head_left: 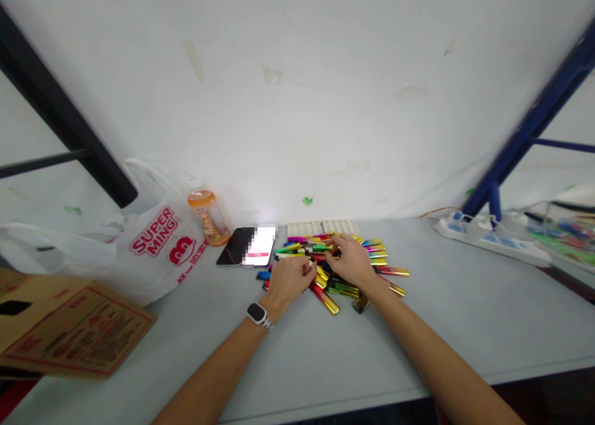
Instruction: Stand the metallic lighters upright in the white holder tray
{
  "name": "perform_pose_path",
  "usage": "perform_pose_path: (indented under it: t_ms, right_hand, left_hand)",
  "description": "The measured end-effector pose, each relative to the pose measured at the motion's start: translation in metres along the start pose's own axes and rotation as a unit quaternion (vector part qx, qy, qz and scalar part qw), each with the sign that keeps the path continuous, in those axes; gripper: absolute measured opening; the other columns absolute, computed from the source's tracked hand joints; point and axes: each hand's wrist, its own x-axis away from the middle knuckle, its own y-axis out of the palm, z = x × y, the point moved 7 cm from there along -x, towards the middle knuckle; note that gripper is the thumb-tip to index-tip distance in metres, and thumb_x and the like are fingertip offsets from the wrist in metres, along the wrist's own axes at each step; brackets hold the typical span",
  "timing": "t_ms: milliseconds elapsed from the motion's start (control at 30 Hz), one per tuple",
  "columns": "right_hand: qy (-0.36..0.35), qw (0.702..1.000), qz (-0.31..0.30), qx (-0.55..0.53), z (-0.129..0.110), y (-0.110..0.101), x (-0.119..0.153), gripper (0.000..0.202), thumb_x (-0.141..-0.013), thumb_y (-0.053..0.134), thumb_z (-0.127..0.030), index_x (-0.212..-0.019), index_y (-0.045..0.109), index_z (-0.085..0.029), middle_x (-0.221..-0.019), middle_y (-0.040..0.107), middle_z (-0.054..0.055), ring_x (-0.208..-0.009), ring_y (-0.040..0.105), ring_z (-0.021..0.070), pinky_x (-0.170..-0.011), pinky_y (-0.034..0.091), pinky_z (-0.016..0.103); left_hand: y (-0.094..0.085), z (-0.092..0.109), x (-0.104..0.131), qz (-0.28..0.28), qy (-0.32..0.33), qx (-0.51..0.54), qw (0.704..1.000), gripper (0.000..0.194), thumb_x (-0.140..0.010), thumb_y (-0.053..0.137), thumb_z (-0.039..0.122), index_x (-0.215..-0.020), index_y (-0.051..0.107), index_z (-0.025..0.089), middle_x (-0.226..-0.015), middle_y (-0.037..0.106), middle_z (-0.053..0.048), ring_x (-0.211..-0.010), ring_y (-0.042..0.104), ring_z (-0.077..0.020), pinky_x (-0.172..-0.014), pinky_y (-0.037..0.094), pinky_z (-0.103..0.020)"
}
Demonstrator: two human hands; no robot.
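Note:
Several shiny, many-coloured lighter-like sticks [327,300] lie in a loose pile on the grey table [325,363]. Over the pile's left part is my left hand [292,277], its fingers curled together near a yellow piece; what they hold is too small to make out. My right hand [349,258] reaches over the middle of the pile, fingers bent down at the pieces, and its grip is unclear. Two pale studded trays [304,228] stand side by side behind the pile, against the wall.
Left of the pile lies a dark tablet [235,246] with a lit screen beside it. Further left are an orange drink bottle [207,214], a white plastic bag [162,251] and a cardboard box [79,332]. A power strip [493,241] lies at the right, by a blue post.

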Motion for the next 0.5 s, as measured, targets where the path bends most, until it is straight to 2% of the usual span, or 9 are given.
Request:
perform_pose_path:
  t_ms: [200,500]
  right_hand:
    - [-0.004,1.0,-0.003,0.025,-0.0006,0.0022,0.0013,0.023,-0.086,0.061,-0.033,-0.106,0.068,-0.025,-0.106,0.063,0.006,-0.106,0.057,0.0217,-0.081,0.043,0.03]
    - [-0.051,0.999,0.003,0.01,-0.0023,0.0072,-0.0015,0.024,-0.085,0.061,-0.027,-0.106,0.072,-0.021,-0.099,0.06,0.008,-0.1,0.054,0.0229,-0.091,0.039,0.034]
  left_hand:
    - [0.0002,0.0,0.0004,0.002,-0.001,-0.004,1.0,0.035,-0.089,0.05,0.039,-0.061,0.058,0.019,-0.06,0.062,-0.001,-0.058,0.052,-0.0141,-0.058,0.026,-0.027]
    - [-0.0013,0.0012,0.0008,0.004,-0.001,0.001,1.0,0.035,-0.089,0.05,0.038,-0.06,0.057,0.019,-0.06,0.062,-0.001,-0.057,0.051,-0.0137,-0.057,0.025,-0.027]
